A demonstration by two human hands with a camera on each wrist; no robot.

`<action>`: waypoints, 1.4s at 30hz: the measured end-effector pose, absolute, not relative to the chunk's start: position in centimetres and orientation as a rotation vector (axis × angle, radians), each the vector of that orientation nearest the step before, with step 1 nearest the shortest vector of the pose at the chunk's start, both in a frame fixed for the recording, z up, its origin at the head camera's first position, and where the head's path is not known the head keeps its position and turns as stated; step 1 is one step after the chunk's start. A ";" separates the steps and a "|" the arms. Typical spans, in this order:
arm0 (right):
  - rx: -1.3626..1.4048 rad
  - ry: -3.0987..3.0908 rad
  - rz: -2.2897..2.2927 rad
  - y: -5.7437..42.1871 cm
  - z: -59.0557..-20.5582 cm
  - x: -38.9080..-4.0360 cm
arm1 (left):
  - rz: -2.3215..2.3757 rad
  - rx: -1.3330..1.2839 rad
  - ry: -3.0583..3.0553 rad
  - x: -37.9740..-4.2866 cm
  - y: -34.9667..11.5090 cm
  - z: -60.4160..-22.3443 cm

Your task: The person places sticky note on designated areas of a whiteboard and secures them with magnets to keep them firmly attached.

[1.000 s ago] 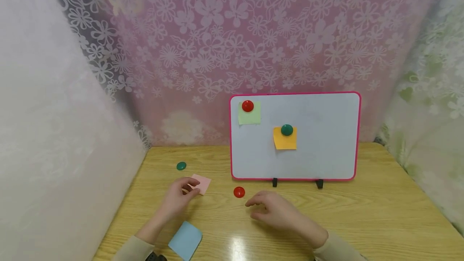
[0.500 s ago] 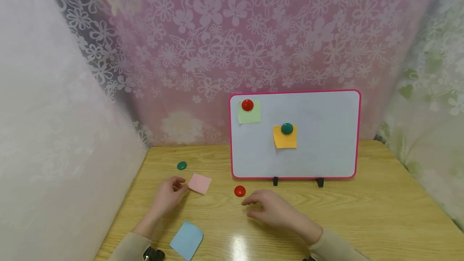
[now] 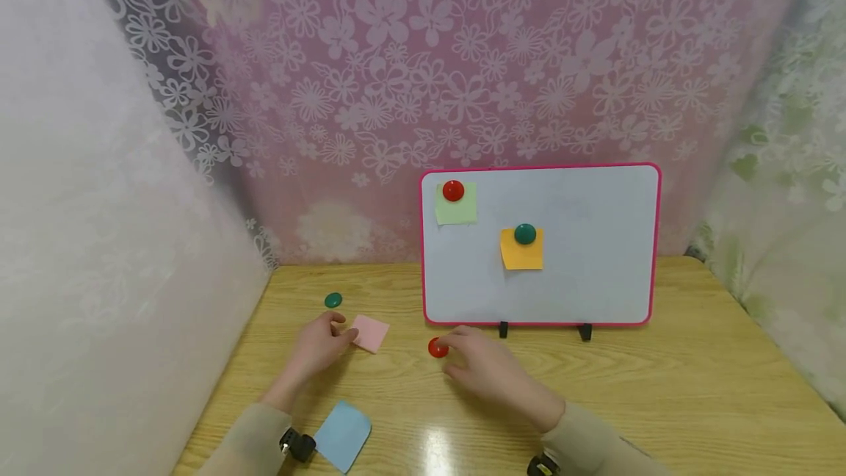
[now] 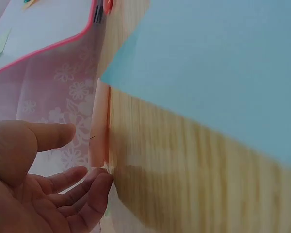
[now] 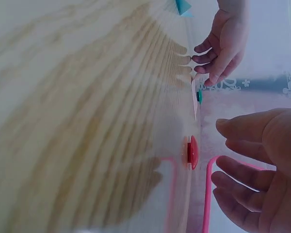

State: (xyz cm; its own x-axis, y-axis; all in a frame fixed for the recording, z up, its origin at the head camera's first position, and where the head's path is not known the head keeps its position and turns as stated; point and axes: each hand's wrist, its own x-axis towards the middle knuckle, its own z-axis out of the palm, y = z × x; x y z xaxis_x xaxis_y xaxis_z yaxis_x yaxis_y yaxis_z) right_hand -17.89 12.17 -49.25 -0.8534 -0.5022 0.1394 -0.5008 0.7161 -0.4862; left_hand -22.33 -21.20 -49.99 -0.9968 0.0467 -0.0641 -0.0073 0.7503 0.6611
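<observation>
My left hand [image 3: 320, 344] is at the left edge of a pink sticky note [image 3: 371, 334] lying on the table. In the left wrist view its thumb and fingers are spread apart, with fingertips right at the end of the pink note [image 4: 99, 126]. My right hand [image 3: 485, 367] hovers by a red round magnet [image 3: 438, 347], its index finger overlapping the magnet in the head view. Seen from the right wrist, that hand [image 5: 262, 170] has loosely bent fingers, apart from the magnet [image 5: 193, 152], and grips nothing.
A blue sticky note [image 3: 343, 435] lies beside the left wrist, and a green magnet [image 3: 333, 300] behind the left hand. The pink-framed whiteboard [image 3: 595, 241] stands at the back, bearing a green note [image 3: 463, 211] under a red magnet and an orange note [image 3: 522, 255] under a green magnet.
My left hand drew back left off the pink note, then came right to its edge again. My right hand moved left and forward to the red magnet.
</observation>
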 end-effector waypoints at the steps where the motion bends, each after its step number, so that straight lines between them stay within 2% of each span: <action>1: -0.836 2.931 -0.790 12.0 -49.3 -18.1 | 1.072 0.039 2.874 -22.5 -21.0 -50.0; 20: -0.742 3.037 -0.584 9.4 -51.4 -19.8 | 1.086 0.087 2.876 -23.7 -19.7 -51.2; 33: -0.760 3.037 -0.616 9.4 -51.0 -20.1 | 1.157 0.016 2.848 -23.7 -19.8 -51.8; 42: -0.697 3.085 -0.394 8.6 -50.9 -20.7 | 1.238 -0.030 2.803 -23.3 -20.3 -51.7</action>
